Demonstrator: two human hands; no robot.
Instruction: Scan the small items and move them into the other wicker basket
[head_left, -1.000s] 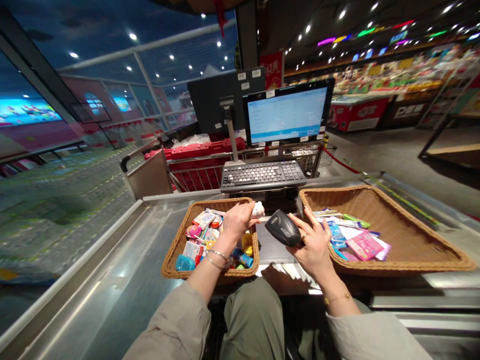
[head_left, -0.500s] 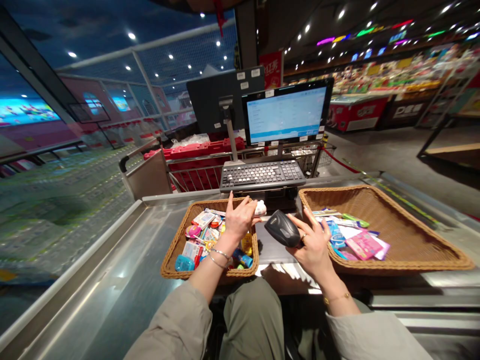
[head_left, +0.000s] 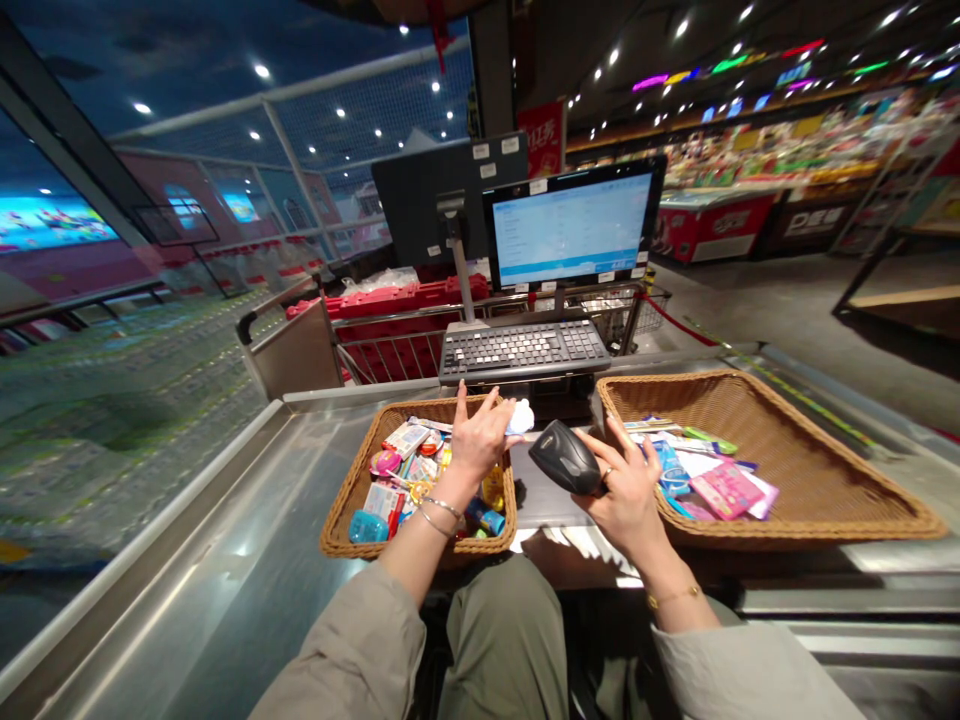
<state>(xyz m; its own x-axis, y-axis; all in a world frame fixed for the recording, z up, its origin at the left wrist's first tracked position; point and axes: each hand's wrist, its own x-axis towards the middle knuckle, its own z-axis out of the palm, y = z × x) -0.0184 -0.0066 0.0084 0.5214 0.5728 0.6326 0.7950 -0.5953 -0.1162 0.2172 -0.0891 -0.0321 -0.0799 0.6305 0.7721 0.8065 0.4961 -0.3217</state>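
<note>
My left hand (head_left: 477, 440) pinches a small white item (head_left: 519, 416) above the right rim of the left wicker basket (head_left: 351, 497), with its other fingers raised. That basket holds several small colourful packets. My right hand (head_left: 626, 483) grips a black barcode scanner (head_left: 566, 457), whose head points left toward the white item. Both hands hover between the two baskets, just in front of the keyboard (head_left: 523, 350).
The right wicker basket (head_left: 825, 480) holds a pink packet (head_left: 727, 490) and several other small goods. A lit monitor (head_left: 574, 225) stands behind the keyboard. A red shopping trolley (head_left: 390, 320) sits beyond the steel counter (head_left: 225, 560). Store shelves fill the far right.
My left hand has turned the white item slightly and lifted its fingers. The scanner and my right hand have barely moved.
</note>
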